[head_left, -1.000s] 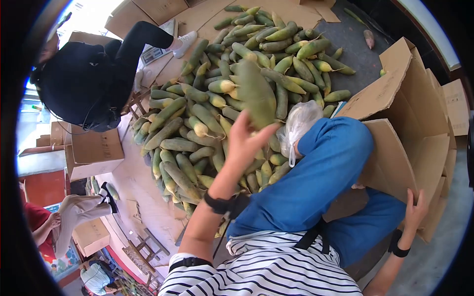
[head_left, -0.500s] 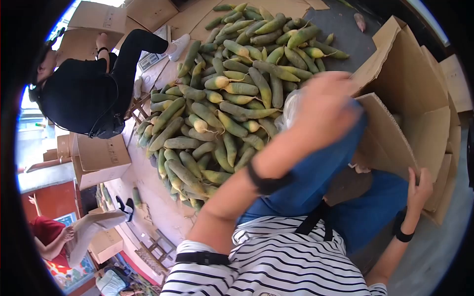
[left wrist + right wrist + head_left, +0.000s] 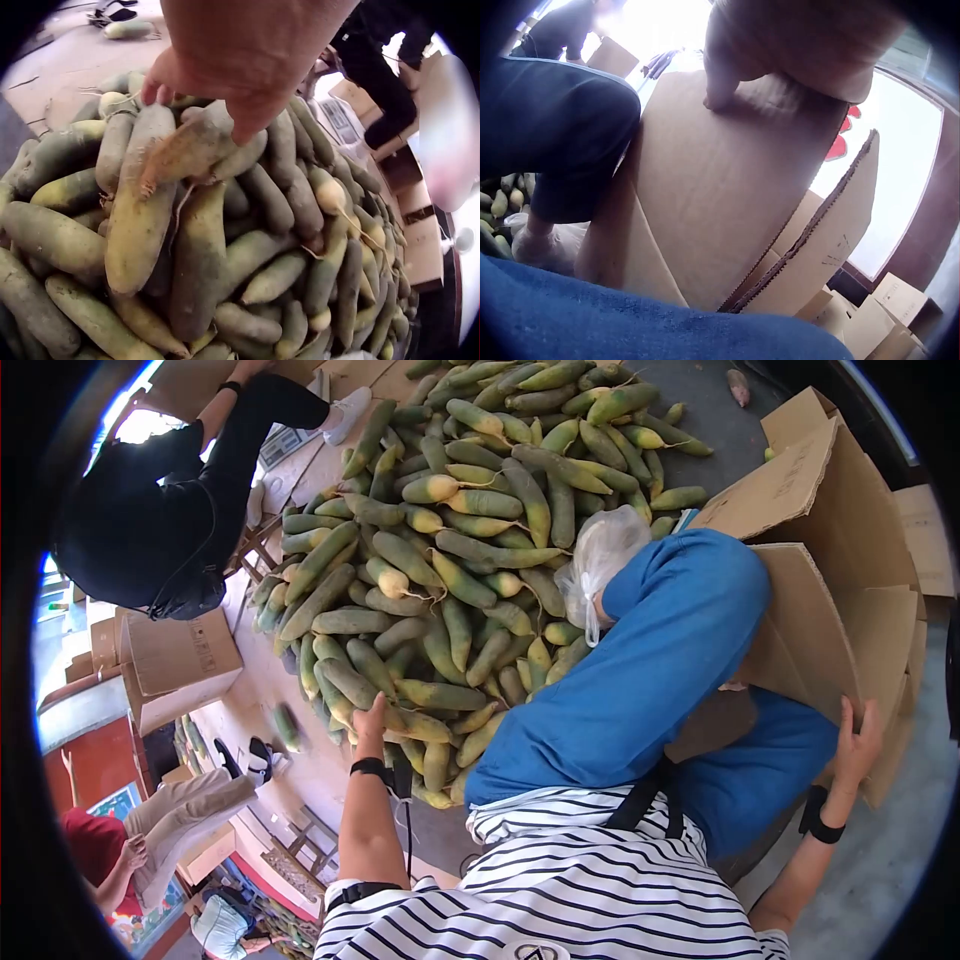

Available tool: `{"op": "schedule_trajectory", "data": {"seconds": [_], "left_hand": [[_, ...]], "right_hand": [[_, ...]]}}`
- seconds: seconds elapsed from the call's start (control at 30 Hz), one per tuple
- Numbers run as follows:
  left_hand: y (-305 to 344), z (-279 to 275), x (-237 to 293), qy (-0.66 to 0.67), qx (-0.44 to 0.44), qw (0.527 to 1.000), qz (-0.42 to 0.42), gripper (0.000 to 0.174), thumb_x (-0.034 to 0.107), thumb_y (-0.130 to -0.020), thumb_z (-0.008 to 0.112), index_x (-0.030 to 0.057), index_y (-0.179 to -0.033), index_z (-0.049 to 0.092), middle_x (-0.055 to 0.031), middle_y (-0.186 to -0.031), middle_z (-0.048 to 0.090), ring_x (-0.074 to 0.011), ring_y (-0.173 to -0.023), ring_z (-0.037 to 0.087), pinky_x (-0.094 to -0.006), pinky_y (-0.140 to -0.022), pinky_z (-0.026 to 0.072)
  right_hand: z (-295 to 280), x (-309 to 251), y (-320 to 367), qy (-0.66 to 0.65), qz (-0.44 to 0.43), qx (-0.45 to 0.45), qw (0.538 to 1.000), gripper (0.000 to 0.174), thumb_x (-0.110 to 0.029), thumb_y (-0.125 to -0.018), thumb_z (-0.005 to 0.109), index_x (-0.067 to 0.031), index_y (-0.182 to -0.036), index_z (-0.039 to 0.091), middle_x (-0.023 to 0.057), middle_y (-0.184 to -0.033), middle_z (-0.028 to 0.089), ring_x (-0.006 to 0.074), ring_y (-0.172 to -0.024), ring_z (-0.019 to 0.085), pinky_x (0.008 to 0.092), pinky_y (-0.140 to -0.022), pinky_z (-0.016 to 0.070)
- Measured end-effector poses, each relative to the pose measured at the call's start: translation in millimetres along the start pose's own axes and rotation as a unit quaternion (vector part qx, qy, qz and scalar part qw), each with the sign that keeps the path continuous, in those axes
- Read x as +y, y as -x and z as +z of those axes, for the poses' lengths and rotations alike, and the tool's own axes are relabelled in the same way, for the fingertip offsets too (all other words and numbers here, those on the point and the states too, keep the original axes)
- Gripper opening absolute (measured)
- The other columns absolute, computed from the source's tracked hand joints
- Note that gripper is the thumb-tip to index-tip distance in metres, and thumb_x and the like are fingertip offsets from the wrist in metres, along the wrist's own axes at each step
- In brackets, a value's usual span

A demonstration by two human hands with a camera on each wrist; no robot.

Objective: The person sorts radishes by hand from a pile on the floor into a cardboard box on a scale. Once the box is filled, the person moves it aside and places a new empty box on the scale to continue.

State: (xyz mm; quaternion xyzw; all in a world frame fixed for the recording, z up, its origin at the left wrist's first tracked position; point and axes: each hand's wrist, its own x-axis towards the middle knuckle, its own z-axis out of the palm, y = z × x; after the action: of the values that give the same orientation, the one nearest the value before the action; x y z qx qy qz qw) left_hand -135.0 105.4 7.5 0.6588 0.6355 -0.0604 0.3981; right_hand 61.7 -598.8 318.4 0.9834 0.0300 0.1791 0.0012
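Observation:
My left hand (image 3: 370, 725) is at the near left edge of a heap of green radishes (image 3: 455, 550). In the left wrist view, fingers and thumb come down on either side of a stubby radish (image 3: 191, 150), with the palm over it. A longer pale-tipped radish (image 3: 139, 217) lies beside it, its upper end under the fingertips. Over on the right, my right hand (image 3: 858, 740) grips the near flap edge of a tall open cardboard box (image 3: 800, 620). The right wrist view has the thumb flat against the flap (image 3: 720, 172).
My bent knee (image 3: 690, 580) comes between the heap and the box. A tied plastic bag (image 3: 605, 555) sits by that foot. Across the heap a person in black (image 3: 140, 530) sits near a scale (image 3: 285, 445). Another cardboard box (image 3: 180, 655) stands at the left.
My left hand carried a radish off the heap and swung over toward the box. It is now back at the heap's near left, without that radish. My right hand stays on the flap.

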Motion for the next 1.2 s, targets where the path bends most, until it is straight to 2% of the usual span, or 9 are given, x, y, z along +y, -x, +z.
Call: {"op": "schedule_trajectory", "data": {"seconds": [0.13,0.23,0.47,0.5,0.7,0.87,1.0,1.07,1.2], "left_hand": [[-44.1,22.7,-28.3,0.106,0.025,0.991,0.073,0.058,0.032,-0.068,0.083,-0.0106,-0.102,0.064,-0.014,-0.098,0.068,-0.0273,-0.083,0.065,-0.0383,-0.072,0.0531],[1.6,26.7,19.6,0.147,-0.074,0.982,-0.09,0.036,0.036,-0.075,0.078,0.0049,-0.085,0.063,-0.0046,-0.078,0.063,-0.0177,-0.052,0.057,-0.0295,-0.042,0.0435],[136.1,82.8,125.7,0.174,-0.296,0.921,0.182,0.041,0.019,-0.087,0.069,-0.0015,-0.118,0.054,-0.0088,-0.106,0.061,-0.0167,-0.092,0.059,-0.0299,-0.076,0.0503],[160.3,86.0,158.1,0.159,-0.29,0.895,0.298,0.042,0.016,-0.087,0.069,-0.003,-0.12,0.052,-0.009,-0.109,0.06,-0.0166,-0.095,0.058,-0.0296,-0.08,0.0482],[345.0,72.8,329.8,0.22,-0.231,0.693,0.647,0.056,0.002,-0.081,0.071,-0.004,-0.129,0.045,-0.0124,-0.121,0.055,-0.019,-0.107,0.054,-0.0322,-0.095,0.0428],[472.3,113.3,401.0,0.147,-0.139,0.523,0.828,0.065,0.004,-0.065,0.074,0.0007,-0.126,0.052,-0.0141,-0.123,0.057,-0.0295,-0.116,0.052,-0.0395,-0.102,0.0388],[521.8,164.1,415.1,-0.03,-0.121,0.379,0.917,0.064,0.008,-0.066,0.074,0.0044,-0.126,0.052,-0.0156,-0.123,0.054,-0.0349,-0.115,0.049,-0.0442,-0.102,0.0358],[522.4,166.4,404.0,-0.086,-0.097,0.367,0.921,0.057,0.008,-0.075,0.072,0.0042,-0.127,0.051,-0.0153,-0.123,0.055,-0.0353,-0.114,0.051,-0.0427,-0.099,0.0382],[478.9,142.7,373.3,-0.049,-0.1,0.436,0.893,0.04,0.004,-0.082,0.065,0.0014,-0.121,0.056,-0.0171,-0.119,0.057,-0.0341,-0.111,0.054,-0.0425,-0.097,0.0408]], "right_hand": [[-0.9,-5.1,-3.2,0.007,-0.001,-0.01,1.0,0.028,-0.023,-0.083,0.071,-0.0016,-0.08,0.053,0.0163,-0.075,0.052,0.0355,-0.068,0.049,0.0405,-0.061,0.0408],[-8.7,-23.7,-14.1,0.0,-0.037,0.025,0.999,0.028,-0.022,-0.077,0.074,-0.003,-0.077,0.053,0.0155,-0.075,0.053,0.0362,-0.071,0.053,0.0407,-0.06,0.0421],[-12.1,-20.4,-17.8,-0.042,-0.052,0.034,0.997,0.03,-0.03,-0.074,0.074,-0.0077,-0.072,0.053,0.0071,-0.07,0.057,0.027,-0.067,0.057,0.0371,-0.058,0.0442],[-12.1,-20.1,-15.7,-0.037,-0.05,0.033,0.998,0.03,-0.03,-0.074,0.073,-0.0082,-0.071,0.052,0.0068,-0.069,0.055,0.0262,-0.066,0.056,0.0368,-0.057,0.0438],[-11.4,-21.3,-13.9,-0.051,-0.044,0.054,0.996,0.03,-0.03,-0.075,0.072,-0.0094,-0.069,0.05,0.0054,-0.066,0.051,0.024,-0.064,0.054,0.0361,-0.056,0.0431],[-14.3,-18.0,-9.6,-0.06,-0.046,0.051,0.996,0.027,-0.029,-0.076,0.071,-0.0109,-0.072,0.052,0.0038,-0.069,0.052,0.0231,-0.067,0.055,0.0342,-0.06,0.0443],[-13.3,-16.4,-4.2,-0.064,-0.043,0.051,0.996,0.026,-0.029,-0.077,0.071,-0.012,-0.072,0.052,0.0027,-0.069,0.052,0.0217,-0.066,0.054,0.0331,-0.06,0.0443],[-11.3,-14.6,1.9,-0.069,-0.042,0.055,0.995,0.026,-0.029,-0.077,0.071,-0.0121,-0.072,0.052,0.0023,-0.069,0.051,0.0213,-0.066,0.054,0.0329,-0.06,0.0443],[-8.1,-12.9,7.3,-0.076,-0.038,0.051,0.995,0.026,-0.029,-0.076,0.071,-0.0122,-0.072,0.053,0.0017,-0.069,0.052,0.0202,-0.068,0.055,0.0319,-0.061,0.0447]]}}
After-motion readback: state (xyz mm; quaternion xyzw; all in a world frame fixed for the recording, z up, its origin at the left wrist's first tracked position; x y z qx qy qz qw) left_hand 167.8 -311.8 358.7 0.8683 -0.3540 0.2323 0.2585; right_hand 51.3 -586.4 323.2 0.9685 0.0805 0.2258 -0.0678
